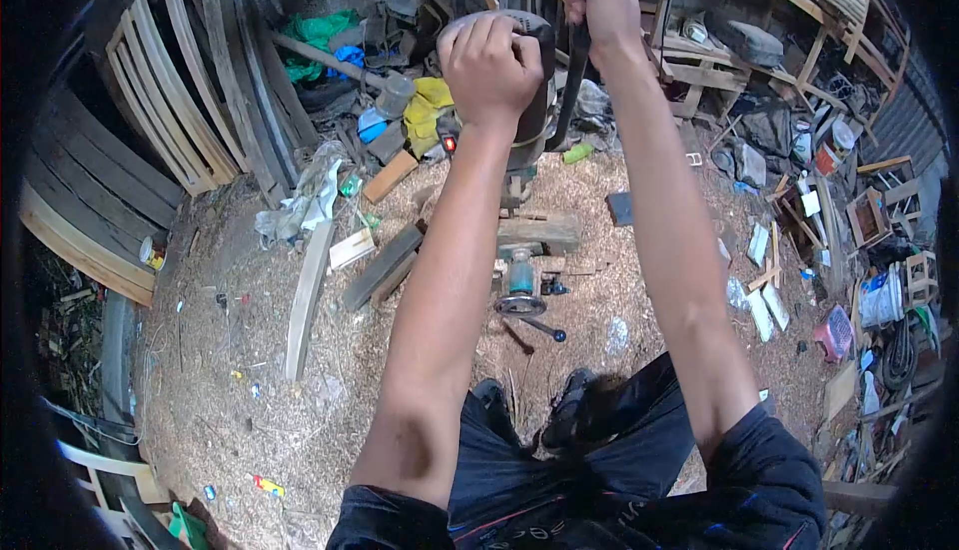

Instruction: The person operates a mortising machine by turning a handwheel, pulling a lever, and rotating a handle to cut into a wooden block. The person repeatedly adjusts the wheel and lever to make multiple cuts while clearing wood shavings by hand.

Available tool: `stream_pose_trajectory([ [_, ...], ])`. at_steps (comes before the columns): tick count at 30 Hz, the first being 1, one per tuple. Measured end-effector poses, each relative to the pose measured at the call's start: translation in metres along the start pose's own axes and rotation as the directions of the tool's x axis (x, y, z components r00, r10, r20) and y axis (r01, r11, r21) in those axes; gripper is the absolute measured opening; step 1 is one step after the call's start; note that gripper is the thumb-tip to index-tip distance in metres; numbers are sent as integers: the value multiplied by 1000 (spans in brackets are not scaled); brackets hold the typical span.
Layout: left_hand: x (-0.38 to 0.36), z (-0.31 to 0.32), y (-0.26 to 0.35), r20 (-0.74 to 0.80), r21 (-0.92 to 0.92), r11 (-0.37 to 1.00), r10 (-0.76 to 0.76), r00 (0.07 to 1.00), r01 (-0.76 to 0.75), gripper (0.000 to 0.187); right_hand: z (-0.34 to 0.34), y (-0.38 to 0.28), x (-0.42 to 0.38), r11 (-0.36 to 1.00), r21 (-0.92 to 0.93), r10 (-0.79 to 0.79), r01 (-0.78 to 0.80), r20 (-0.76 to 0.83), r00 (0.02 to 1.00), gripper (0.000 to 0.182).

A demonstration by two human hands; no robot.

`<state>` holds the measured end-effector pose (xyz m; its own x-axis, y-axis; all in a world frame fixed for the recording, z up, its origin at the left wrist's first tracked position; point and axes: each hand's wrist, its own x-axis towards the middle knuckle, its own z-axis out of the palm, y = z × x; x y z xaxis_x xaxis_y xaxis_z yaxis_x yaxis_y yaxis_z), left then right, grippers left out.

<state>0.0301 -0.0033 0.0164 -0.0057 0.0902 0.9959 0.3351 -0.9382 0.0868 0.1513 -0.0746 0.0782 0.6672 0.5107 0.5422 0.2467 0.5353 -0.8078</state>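
Note:
My left hand is closed, its fingers curled over the top of the dark rounded head of a standing machine. What lies under its fingers is partly hidden. My right hand is wrapped round a long dark lever on the machine's right side. Below the head, a piece of wood lies across the machine's lower part. Nearer to me are a metal handwheel and a short crank lever with a black knob. A small red light glows left of the head.
Wood shavings cover the floor. Curved slatted wooden pieces lean at the left. Loose timber and a long strip lie left of the machine. Scraps, a pink basket and small wooden frames crowd the right.

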Motion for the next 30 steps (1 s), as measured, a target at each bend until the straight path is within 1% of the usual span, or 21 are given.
stream_pose_trajectory([
  [1, -2, -2, 0, 16, 7, 1000, -1, 1000, 1, 12, 0, -9, -27, 1000, 29, -13, 13, 13, 1000, 33],
  [2, -6, -2, -1, 32, 14, 1000, -3, 999, 3, 13, -6, -7, -46, 989, -59, -136, 138, 41, 990, 40],
  [3, -9, 0, -2, 18, -3, 1000, -2, 1000, 2, 13, -12, -9, -70, 973, -140, -175, 185, 83, 981, 49],
  [4, -12, 0, -1, 21, -12, 1000, -15, 1000, 15, 13, -16, -7, -96, 977, -97, -184, 191, 75, 980, 47],
  [5, -14, -2, 0, 28, -21, 999, -25, 999, 25, 13, -18, -12, -126, 984, -8, -175, 176, 99, 980, 44],
  [7, -19, -5, 1, 44, -29, 999, -32, 998, 33, 13, -32, 4, -176, 968, 25, -250, 249, 124, 960, 39],
  [9, -22, -6, 1, 36, -24, 1000, -15, 999, 16, 13, -31, 2, -198, 979, 26, -202, 201, 83, 976, 45],
  [10, -23, -8, 3, 38, -29, 1000, -1, 999, 2, 13, -30, 0, -206, 984, 26, -177, 176, 51, 983, 48],
  [11, -23, -11, 4, 60, -31, 999, -6, 998, 8, 14, -29, -1, -209, 982, 24, -186, 185, 52, 981, 46],
  [14, -23, -14, 5, 50, -15, 1000, 9, 999, -8, 14, -25, -3, -215, 986, 60, -152, 153, -13, 988, 42],
  [15, -24, -15, 5, 76, -6, 1000, 1, 997, -1, 14, -25, -2, -214, 985, 59, -161, 161, -9, 987, 41],
  [18, -25, -11, 1, 50, 16, 1000, 17, 999, -18, 13, -29, 5, -215, 984, 54, -171, 171, -6, 985, 39],
  [19, -25, -9, 1, 56, 20, 1000, 11, 998, -12, 13, -27, 1, -216, 987, 83, -134, 135, -26, 991, 36],
  [22, -25, -2, -5, 56, 11, 999, 29, 998, -30, 13, -29, 18, -226, 972, 94, -215, 217, -31, 976, 32],
  [23, -25, 0, -7, 66, 10, 1000, 22, 998, -22, 13, -32, 16, -234, 986, 38, -163, 163, -9, 987, 29],
  [26, -28, 2, -12, 25, -8, 994, 106, 994, -106, 13, -36, 24, -270, 964, -109, -243, 243, 13, 970, 31],
  [29, -33, 3, -11, 3, -28, 995, 100, 995, -100, 14, -47, 36, -297, 954, -113, -273, 278, 58, 960, 34],
  [30, -28, 3, -8, 20, -11, 997, 74, 997, -74, 14, -49, 38, -295, 952, -91, -286, 292, 71, 956, 36],
])
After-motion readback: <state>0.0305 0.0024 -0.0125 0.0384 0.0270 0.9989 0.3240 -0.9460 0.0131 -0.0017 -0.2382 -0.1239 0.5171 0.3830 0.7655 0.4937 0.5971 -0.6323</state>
